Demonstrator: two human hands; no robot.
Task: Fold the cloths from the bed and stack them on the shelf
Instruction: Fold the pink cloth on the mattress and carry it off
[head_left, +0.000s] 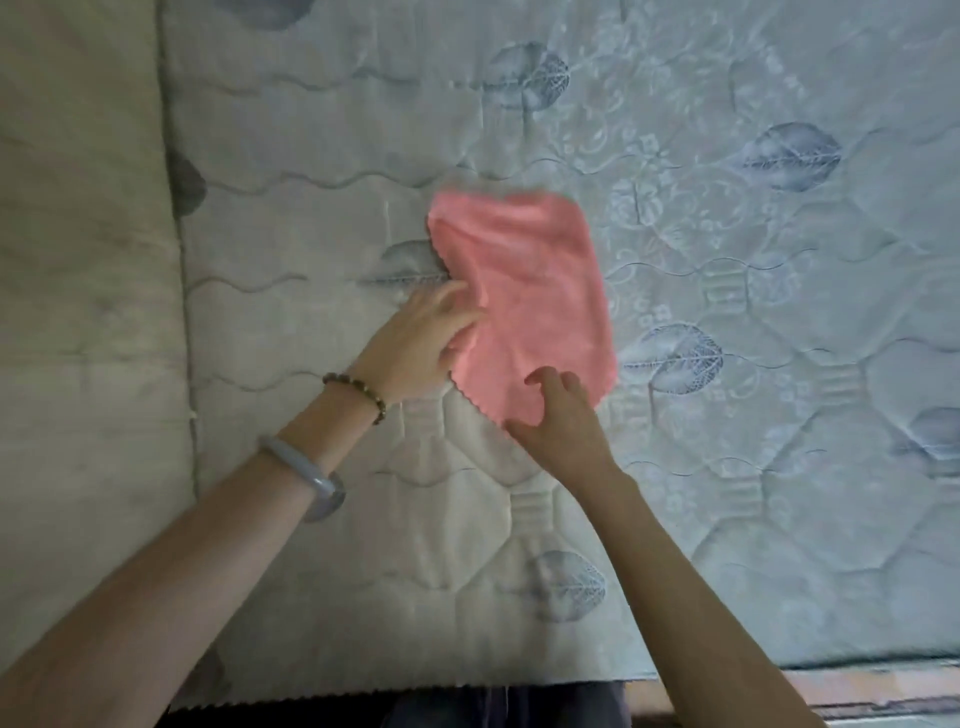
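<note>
Pink scallop-edged cloth (524, 291) lies on the quilted leaf-print bed (779, 389), long axis running away from the person. Left hand (415, 338) is at its left edge, fingers straight, tips meeting the hem; grip can't be told. Right hand (563, 421) rests loose-fingered on the near edge, gripping nothing. Likely next fold is left-to-right, and the left hand is nearer.

cloth (535, 291) on mattress (753, 493), centre | left hand (415, 338) at its left edge | right hand (561, 421) on near edge
</note>
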